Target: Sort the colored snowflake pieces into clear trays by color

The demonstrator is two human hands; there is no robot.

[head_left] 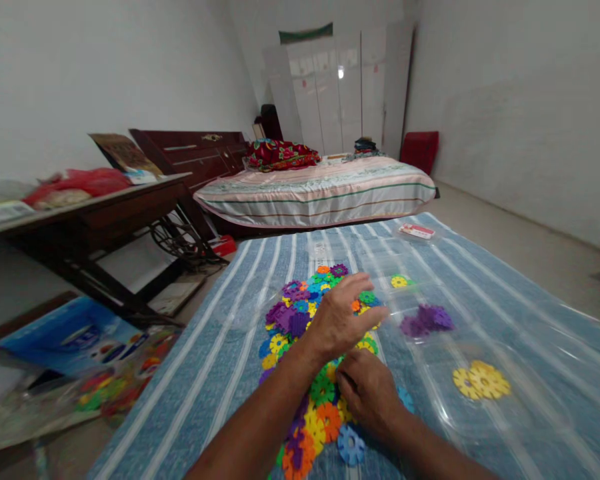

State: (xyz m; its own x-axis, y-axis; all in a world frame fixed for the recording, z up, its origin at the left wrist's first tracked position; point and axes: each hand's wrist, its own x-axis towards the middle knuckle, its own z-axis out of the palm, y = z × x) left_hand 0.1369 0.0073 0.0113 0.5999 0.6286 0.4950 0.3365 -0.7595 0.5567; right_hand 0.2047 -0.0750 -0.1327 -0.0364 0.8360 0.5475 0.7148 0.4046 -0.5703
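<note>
Many coloured plastic snowflake discs [324,389] lie in a long heap on the blue striped cloth. My left hand [336,321] is over the heap, its fingers apart and pointing right, with nothing seen in them. Close below it, my right hand [369,388] rests at the heap's right edge with its fingers curled in. Whatever those fingers may hold is hidden. To the right, purple discs [427,321] and yellow discs [481,381] sit apart in clear plastic trays [445,413]. A smaller yellow and green group [401,281] lies farther back.
The striped cloth [180,400] covers the work surface. A small red and white card [417,231] lies at its far right. Beyond stands a bed [320,193]; at the left is a sewing-machine table [105,200], with a blue box [80,340] and bags below.
</note>
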